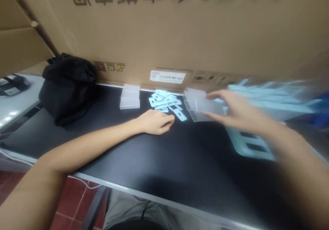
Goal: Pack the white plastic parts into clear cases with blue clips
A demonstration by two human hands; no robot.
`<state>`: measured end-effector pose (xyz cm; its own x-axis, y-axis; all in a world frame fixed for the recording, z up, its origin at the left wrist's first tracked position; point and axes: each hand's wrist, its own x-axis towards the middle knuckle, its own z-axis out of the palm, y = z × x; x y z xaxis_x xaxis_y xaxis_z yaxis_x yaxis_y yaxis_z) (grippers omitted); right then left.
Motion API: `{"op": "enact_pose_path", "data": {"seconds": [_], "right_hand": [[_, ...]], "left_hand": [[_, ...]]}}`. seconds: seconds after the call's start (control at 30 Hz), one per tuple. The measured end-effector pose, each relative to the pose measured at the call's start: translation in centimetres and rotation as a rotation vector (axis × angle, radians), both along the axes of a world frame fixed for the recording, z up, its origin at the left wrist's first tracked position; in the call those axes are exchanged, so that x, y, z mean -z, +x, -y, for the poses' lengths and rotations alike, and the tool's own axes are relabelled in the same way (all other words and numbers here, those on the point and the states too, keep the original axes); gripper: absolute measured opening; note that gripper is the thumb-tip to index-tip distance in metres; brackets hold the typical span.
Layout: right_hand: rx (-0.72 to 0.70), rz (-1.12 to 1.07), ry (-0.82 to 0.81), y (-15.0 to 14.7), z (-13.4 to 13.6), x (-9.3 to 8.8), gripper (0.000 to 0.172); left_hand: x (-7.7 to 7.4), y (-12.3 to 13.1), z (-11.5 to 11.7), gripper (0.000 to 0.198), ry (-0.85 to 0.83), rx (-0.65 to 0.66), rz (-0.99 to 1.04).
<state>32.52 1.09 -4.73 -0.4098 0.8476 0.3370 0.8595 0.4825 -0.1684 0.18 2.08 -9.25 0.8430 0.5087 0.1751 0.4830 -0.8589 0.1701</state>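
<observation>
My left hand (156,122) rests on the black table (144,161) with its fingers curled in, just in front of a loose pile of light-blue flat pieces (166,100); whether it holds anything is hidden. My right hand (228,108), blurred, has thumb and fingers apart around the right side of some clear plastic boxes (196,105). Its grip on them cannot be made out. Another short row of clear boxes (130,97) lies left of the pile.
A large cardboard box (164,34) stands along the back edge. At the left is a black cloth bag (69,89). Blurred light-blue pieces in clear wrapping (277,96) lie at the right, with a light-blue frame (253,147) in front.
</observation>
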Motion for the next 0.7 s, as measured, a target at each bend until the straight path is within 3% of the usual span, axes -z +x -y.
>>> {"op": "enact_pose_path", "data": {"seconds": [0.13, 0.27, 0.4, 0.53, 0.6, 0.7], "right_hand": [[0.003, -0.032, 0.023, 1.3, 0.7, 2.0, 0.053], [-0.058, -0.019, 0.030, 1.3, 0.8, 3.0, 0.045], [-0.095, 0.022, 0.073, 1.0, 1.1, 2.8, 0.039], [-0.057, 0.026, 0.144, 1.0, 2.0, 1.5, 0.041], [0.013, -0.002, 0.263, 1.9, 2.1, 0.8, 0.044], [0.230, -0.117, 0.591, 5.1, 1.3, 0.8, 0.050]], "left_hand": [[0.1, -0.1, -0.2, 0.018, 0.027, 0.008, 0.040], [0.2, 0.0, -0.4, 0.026, 0.116, 0.098, 0.096], [0.0, 0.2, -0.5, 0.037, 0.105, 0.164, 0.046], [0.0, 0.2, -0.6, 0.040, 0.075, 0.160, -0.002], [0.1, 0.2, -0.6, 0.039, 0.083, 0.143, 0.005], [0.2, 0.2, -0.6, 0.036, 0.120, 0.097, 0.038]]}}
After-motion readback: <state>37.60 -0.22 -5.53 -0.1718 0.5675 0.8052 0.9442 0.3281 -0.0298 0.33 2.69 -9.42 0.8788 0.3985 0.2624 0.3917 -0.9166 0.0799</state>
